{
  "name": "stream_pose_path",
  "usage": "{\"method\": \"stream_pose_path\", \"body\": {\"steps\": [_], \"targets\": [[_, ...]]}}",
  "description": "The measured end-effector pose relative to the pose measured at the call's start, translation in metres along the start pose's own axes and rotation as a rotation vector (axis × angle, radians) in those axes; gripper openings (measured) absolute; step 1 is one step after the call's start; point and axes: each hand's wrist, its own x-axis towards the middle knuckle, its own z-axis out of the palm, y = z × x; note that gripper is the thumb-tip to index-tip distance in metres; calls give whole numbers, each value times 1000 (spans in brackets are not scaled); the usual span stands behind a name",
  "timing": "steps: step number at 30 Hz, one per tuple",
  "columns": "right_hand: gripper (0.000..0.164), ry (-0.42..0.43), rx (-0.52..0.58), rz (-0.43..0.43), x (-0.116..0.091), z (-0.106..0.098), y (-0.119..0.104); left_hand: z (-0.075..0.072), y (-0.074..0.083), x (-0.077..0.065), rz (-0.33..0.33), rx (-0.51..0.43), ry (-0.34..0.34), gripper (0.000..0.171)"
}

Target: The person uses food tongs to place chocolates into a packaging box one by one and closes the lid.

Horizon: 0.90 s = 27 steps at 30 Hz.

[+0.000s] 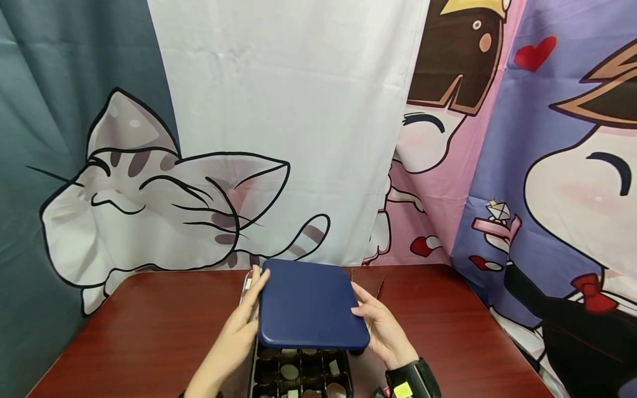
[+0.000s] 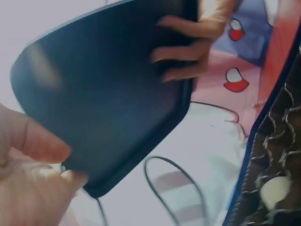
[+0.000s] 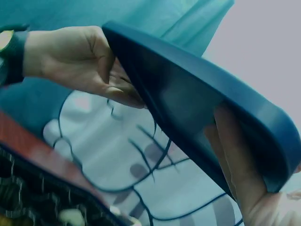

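Note:
A dark blue lid (image 1: 309,304), square with rounded corners, is held up off the table, its smooth outer face toward the head camera. My left hand (image 1: 238,326) pinches its left edge between thumb and fingers. On the opposite edge my right hand (image 1: 384,327) grips it, with several fingers (image 3: 230,146) against the hollow inner side. Below the lid stands a black divided box (image 1: 253,373), partly covered by it in the head view. Its compartments hold small pieces, among them a pale round disc (image 1: 289,372); their exact kind is unclear.
The box stands on a reddish-brown table (image 1: 174,331). A printed cloth (image 1: 298,110) with cartoon figures hangs behind it. Thin dark strands (image 1: 380,287) show behind the right hand. Whatever lies behind the lid is mostly hidden.

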Motion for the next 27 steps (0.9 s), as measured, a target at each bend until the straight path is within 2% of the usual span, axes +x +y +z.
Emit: {"method": "stream_pose_path", "body": {"steps": [2, 4, 6, 9, 11, 12, 15, 18, 19, 22, 25, 26, 27], "targets": [[88, 51, -70, 8, -1, -1, 2, -12, -13, 1, -57, -151, -47, 79], [89, 98, -133, 27, -2, -1, 6, -19, -23, 1, -134, -241, -56, 78], [90, 141, -194, 45, -3, 1, 13, -20, -31, 0, -253, -274, -21, 74], [90, 207, -312, 55, -5, 6, 26, -14, -46, -8, -384, -232, 37, 78], [89, 266, -411, 36, -7, 10, 35, -10, -61, -16, -390, -217, 40, 84], [89, 298, -453, 23, -9, 12, 39, -8, -73, -22, -342, -199, 19, 85], [89, 394, -569, -22, -13, 15, 52, -2, -91, -34, -268, -176, 2, 86], [91, 424, -609, -43, -14, 18, 61, -2, -102, -39, -249, -122, 22, 84], [92, 428, -615, -36, -14, 19, 63, -3, -102, -40, -271, -120, 37, 85], [93, 435, -634, 11, -15, 19, 68, -13, -136, -47, -218, -68, 27, 82], [92, 435, -660, 56, -14, 18, 72, -24, -172, -53, -251, -40, 23, 84], [91, 431, -666, 63, -14, 17, 73, -27, -182, -54, -287, -38, 26, 86], [91, 424, -663, 65, -14, 16, 75, -29, -185, -53, -349, -46, 32, 88]]}}
